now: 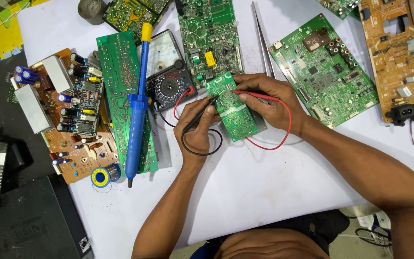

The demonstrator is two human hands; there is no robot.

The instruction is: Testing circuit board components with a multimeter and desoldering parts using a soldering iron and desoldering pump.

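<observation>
Green, the small rectangular circuit board [233, 112] lies between both hands: left hand [198, 127] pinches the thin black probe [202, 112], right hand [267, 98] grips the slim red probe [255, 95], both tips touching it.

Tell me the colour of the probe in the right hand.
Red probe, right hand; clearest in the head view.

Bright, even light falls from above on the white surface [264, 182], which looks a little washed out near the top. Shadows are soft and short, lying close under the hands and boards. The centre is sharp; the edges bend slightly from the wide lens, and the near arms look faintly soft
</observation>
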